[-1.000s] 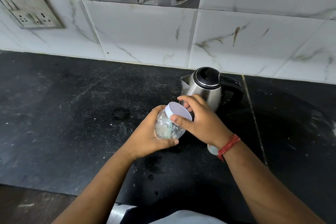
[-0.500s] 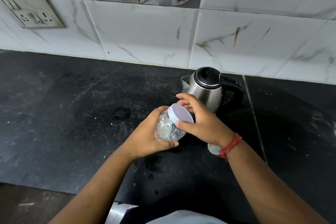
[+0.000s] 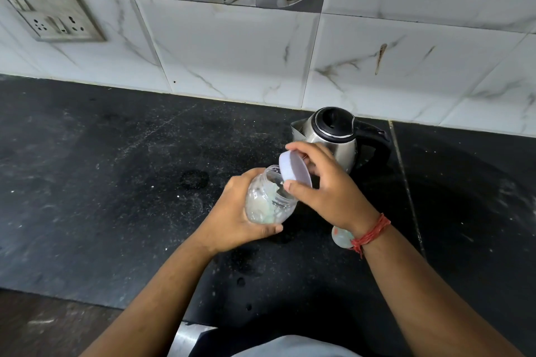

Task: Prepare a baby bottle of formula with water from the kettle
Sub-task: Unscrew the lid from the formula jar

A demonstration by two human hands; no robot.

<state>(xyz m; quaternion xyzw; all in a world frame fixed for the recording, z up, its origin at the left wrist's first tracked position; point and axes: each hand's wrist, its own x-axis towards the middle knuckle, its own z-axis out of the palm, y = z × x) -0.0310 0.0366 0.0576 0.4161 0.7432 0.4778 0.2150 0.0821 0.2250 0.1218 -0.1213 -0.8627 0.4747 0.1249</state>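
Note:
My left hand (image 3: 232,220) grips a clear plastic jar (image 3: 268,200) with pale powder inside, tilted to the right above the black counter. My right hand (image 3: 324,185) holds the jar's white lid (image 3: 295,169), lifted off the mouth and tipped up at its right edge. A steel kettle (image 3: 333,136) with a black lid and handle stands just behind my hands, near the wall. A small round translucent object (image 3: 340,236), partly hidden under my right wrist, sits on the counter; I cannot tell what it is.
The black stone counter (image 3: 116,182) stretches to the left and right, dusty with a few wet spots. A tiled wall rises behind it, with a socket plate (image 3: 55,14) at upper left. The counter's front edge (image 3: 72,295) runs at lower left.
The lid was sitting on the jar before; now my right hand has lifted it off the mouth and tilted it. The jar has stayed in my left hand.

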